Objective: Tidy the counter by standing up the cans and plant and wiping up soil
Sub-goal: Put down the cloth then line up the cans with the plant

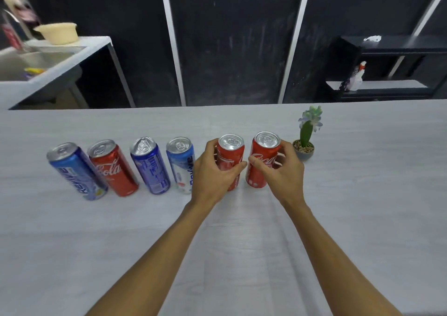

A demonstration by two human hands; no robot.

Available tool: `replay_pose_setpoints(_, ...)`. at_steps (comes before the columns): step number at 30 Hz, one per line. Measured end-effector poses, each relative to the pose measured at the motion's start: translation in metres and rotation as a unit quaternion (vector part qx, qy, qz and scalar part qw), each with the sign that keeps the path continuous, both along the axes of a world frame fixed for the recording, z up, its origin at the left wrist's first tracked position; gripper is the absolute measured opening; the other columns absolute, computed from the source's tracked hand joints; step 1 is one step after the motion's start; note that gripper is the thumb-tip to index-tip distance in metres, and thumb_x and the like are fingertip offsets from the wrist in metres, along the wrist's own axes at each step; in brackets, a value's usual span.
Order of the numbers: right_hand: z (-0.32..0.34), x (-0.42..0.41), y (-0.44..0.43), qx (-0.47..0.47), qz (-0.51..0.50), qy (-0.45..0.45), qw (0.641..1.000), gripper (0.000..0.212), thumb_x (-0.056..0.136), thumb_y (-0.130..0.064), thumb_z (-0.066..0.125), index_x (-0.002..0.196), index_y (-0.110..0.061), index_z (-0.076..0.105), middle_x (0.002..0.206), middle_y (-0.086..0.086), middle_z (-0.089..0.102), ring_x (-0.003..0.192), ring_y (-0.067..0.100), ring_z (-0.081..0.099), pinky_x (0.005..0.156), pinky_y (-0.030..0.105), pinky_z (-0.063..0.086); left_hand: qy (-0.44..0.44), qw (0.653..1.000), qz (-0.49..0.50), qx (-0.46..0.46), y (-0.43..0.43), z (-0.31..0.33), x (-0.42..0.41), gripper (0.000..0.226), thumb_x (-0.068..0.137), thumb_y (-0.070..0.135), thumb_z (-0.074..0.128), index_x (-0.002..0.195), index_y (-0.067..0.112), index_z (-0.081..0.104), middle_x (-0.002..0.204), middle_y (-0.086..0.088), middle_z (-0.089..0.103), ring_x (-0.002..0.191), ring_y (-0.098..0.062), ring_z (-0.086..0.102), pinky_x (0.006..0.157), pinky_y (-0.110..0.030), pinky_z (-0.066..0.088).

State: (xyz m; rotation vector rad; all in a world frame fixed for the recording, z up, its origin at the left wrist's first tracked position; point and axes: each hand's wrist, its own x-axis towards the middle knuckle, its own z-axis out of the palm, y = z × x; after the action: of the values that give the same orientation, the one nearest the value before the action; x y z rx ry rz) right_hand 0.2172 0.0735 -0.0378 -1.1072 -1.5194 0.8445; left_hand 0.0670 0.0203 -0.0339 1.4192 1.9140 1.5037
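Our left hand [210, 173] grips 1 upright Coca-Cola can [229, 154], our right hand [285, 173] its red neighbour [257, 177]; we count 6 cans [113, 168], 3 red, 3 blue, and 1 potted plant [306, 131] beside our right hand.

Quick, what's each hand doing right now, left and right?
Left hand: closed, holding the fifth can from the left, a red one.
Right hand: closed, holding the sixth can, also red, at the row's end.

One wide-angle view from the person's head, facing forward and down across the table [72, 255], close enough that both forearms [154, 255] enter from the bottom edge; the dark wall [229, 37] behind fills the top
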Motion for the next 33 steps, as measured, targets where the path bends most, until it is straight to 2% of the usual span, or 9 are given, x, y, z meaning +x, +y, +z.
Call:
replay_pose_setpoints(4, 0.0, -0.012, -0.007, -0.003, 0.007, -0.003, 1.0, 0.068, 0.068, -0.039, 0.084, 0.126, -0.024, 0.053, 0.116, -0.011, 0.062, 0.105, 0.007, 0.061, 0.088, 0.031, 0.055, -0.006, 1.0, -0.003, 0.002, -0.004, -0.005, -0.007, 0.073, 0.066, 0.053, 0.081, 0.126, 0.031, 0.046, 0.119, 0.013, 0.061, 0.105, -0.004, 0.06, 0.088, -0.027, 0.055)
replay_pose_setpoints(9, 0.0, -0.017, -0.011, -0.002, 0.001, -0.012, 1.0, 0.064, 0.07, -0.034, 0.084, 0.124, -0.021, 0.054, 0.114, -0.011, 0.062, 0.103, 0.007, 0.061, 0.086, 0.029, 0.055, -0.009, 1.0, -0.002, -0.007, -0.006, -0.01, -0.009, 0.075, 0.067, 0.054, 0.08, 0.128, 0.03, 0.045, 0.123, 0.008, 0.06, 0.111, -0.012, 0.059, 0.091, -0.037, 0.055)
replay_pose_setpoints(15, -0.004, -0.021, -0.014, -0.007, -0.003, -0.025, 1.0, 0.068, 0.07, -0.034, 0.084, 0.127, -0.017, 0.053, 0.118, -0.005, 0.063, 0.105, 0.01, 0.061, 0.087, 0.031, 0.055, -0.025, 1.0, 0.007, -0.017, -0.007, -0.011, -0.012, 0.079, 0.069, 0.053, 0.078, 0.134, 0.027, 0.041, 0.129, 0.005, 0.057, 0.118, -0.014, 0.055, 0.095, -0.039, 0.052)
replay_pose_setpoints(22, -0.007, -0.024, -0.015, -0.016, -0.004, -0.021, 1.0, 0.066, 0.069, -0.037, 0.085, 0.125, -0.021, 0.054, 0.115, -0.009, 0.064, 0.103, 0.006, 0.062, 0.087, 0.031, 0.056, -0.032, 0.999, 0.009, -0.022, -0.006, -0.014, -0.011, 0.081, 0.072, 0.048, 0.077, 0.139, 0.025, 0.036, 0.137, 0.001, 0.052, 0.126, -0.019, 0.05, 0.099, -0.043, 0.049)
replay_pose_setpoints(33, -0.01, -0.02, -0.012, -0.015, 0.002, -0.038, 0.999, 0.068, 0.071, -0.039, 0.081, 0.129, -0.022, 0.049, 0.119, -0.01, 0.059, 0.108, 0.009, 0.059, 0.089, 0.027, 0.053, -0.026, 0.999, 0.011, -0.026, -0.007, -0.014, -0.01, 0.083, 0.076, 0.041, 0.076, 0.143, 0.026, 0.03, 0.141, 0.001, 0.046, 0.13, -0.018, 0.044, 0.103, -0.039, 0.044)
